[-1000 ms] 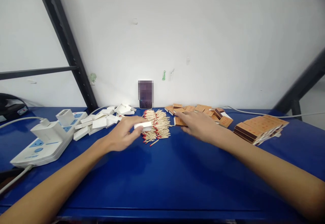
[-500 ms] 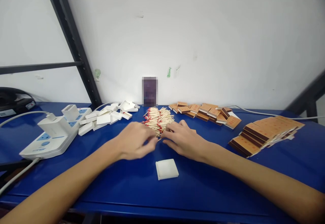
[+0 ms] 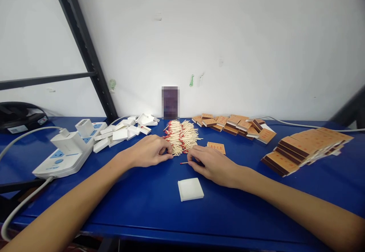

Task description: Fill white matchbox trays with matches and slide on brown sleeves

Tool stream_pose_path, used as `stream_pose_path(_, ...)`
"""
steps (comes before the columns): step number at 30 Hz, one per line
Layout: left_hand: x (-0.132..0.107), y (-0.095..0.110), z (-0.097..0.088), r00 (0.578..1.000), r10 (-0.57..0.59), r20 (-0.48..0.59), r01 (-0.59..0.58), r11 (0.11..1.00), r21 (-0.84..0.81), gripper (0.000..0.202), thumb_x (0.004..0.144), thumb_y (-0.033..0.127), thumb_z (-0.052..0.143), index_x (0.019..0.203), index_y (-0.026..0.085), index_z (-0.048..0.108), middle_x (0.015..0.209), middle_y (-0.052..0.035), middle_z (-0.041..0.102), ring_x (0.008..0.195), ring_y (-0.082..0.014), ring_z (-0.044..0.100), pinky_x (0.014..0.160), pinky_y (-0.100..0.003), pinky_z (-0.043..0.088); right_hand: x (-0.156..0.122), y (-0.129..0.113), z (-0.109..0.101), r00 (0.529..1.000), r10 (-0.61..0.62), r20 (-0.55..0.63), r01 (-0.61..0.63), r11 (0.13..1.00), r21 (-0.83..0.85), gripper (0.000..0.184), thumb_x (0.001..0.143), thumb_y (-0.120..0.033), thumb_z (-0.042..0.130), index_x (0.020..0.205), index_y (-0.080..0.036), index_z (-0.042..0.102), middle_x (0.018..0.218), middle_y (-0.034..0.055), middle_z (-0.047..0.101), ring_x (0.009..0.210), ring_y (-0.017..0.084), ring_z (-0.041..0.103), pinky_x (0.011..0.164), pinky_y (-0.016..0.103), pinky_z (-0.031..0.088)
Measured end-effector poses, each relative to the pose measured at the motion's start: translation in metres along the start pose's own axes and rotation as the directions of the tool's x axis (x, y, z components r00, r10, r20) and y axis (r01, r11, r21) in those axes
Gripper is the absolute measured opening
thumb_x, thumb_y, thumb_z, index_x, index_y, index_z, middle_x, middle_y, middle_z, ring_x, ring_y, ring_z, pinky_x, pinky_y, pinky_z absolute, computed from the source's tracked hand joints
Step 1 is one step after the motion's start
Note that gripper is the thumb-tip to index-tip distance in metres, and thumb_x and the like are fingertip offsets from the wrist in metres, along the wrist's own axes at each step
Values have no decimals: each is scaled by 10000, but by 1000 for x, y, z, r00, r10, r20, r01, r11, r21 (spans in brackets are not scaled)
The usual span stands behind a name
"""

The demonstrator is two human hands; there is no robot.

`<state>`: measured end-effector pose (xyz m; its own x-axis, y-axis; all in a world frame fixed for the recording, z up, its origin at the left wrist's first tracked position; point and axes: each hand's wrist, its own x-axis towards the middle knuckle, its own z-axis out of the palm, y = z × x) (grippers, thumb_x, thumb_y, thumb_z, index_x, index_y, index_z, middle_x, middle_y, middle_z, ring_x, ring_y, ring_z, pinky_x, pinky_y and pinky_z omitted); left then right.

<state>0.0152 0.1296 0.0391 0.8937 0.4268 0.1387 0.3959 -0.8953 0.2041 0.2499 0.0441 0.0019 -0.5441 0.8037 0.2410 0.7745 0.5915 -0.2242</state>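
I'm watching two bare hands at work over a blue table [image 3: 137,206]. The left hand [image 3: 152,151] is curled at the near left edge of one heap of matches [image 3: 182,134], too many to count, its thumb and forefinger drawn close together; I can't tell whether they pinch anything. The right hand [image 3: 211,166] is curled too, with one loose match [image 3: 182,163] poking out leftward from its thumb and forefinger, red head outward; whether they grip it or only touch it, I can't tell. Nearer the person than both hands lies one white tray [image 3: 191,189], flat. Just beyond the right hand is one lone matchbox [image 3: 216,147], partly behind it. Past the left hand, to its left, sits one pile of white trays [image 3: 120,134], overlapping too much to count. Beyond the right hand is one row of orange matchboxes [image 3: 234,124], and well to its right one stack of matchboxes [image 3: 305,147], neither countable. Farther left stands one power strip [image 3: 51,164] carrying two white plugs [image 3: 68,142].
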Motion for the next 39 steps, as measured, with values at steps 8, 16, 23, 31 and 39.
stream_pose_path(8, 1, 4, 1, 998, -18, 58, 20, 999, -45, 120, 818, 199, 567, 825, 192, 687, 596, 36, 597, 522, -99, 518, 549, -223, 341, -7, -5, -3, 999, -41, 29, 42, 999, -9, 151, 977, -194, 411, 891, -186, 535, 876, 37, 604, 733, 158, 534, 679, 294, 418)
stream_pose_path(16, 4, 20, 7, 995, -28, 94, 43, 987, -158, 123, 809, 176, 557, 783, 182, 677, 545, 50, 539, 485, -87, 473, 523, -209, 347, -6, -3, 2, 998, -60, -5, 60, 994, 88, 127, 965, -179, 439, 878, -190, 530, 869, 25, 584, 723, 141, 520, 649, 270, 415)
stream_pose_path(23, 3, 14, 1, 998, -48, -42, 43, 994, -105, 165, 870, 244, 517, 792, 178, 647, 524, 54, 530, 463, -82, 456, 507, -213, 328, -3, -6, 4, 998, -6, -66, 12, 995, 101, 65, 949, -202, 487, 918, -193, 543, 903, 29, 585, 770, 150, 531, 671, 277, 417)
stream_pose_path(31, -3, -5, -9, 990, -125, 68, 131, 988, -78, 146, 826, 243, 560, 822, 190, 697, 504, 49, 573, 430, -87, 482, 480, -215, 337, 3, -7, 4, 999, -23, -49, 30, 991, 129, 128, 958, -191, 466, 864, -195, 553, 880, 22, 592, 769, 146, 531, 678, 272, 407)
stream_pose_path(39, 1, 1, -6, 982, -124, 141, 143, 980, -141, 180, 854, 270, 563, 890, 176, 712, 535, 44, 570, 459, -82, 483, 486, -201, 336, 15, -8, 13, 990, 39, -139, -23, 993, 117, 62, 908, -222, 577, 858, -188, 592, 807, 4, 585, 708, 137, 518, 648, 266, 374)
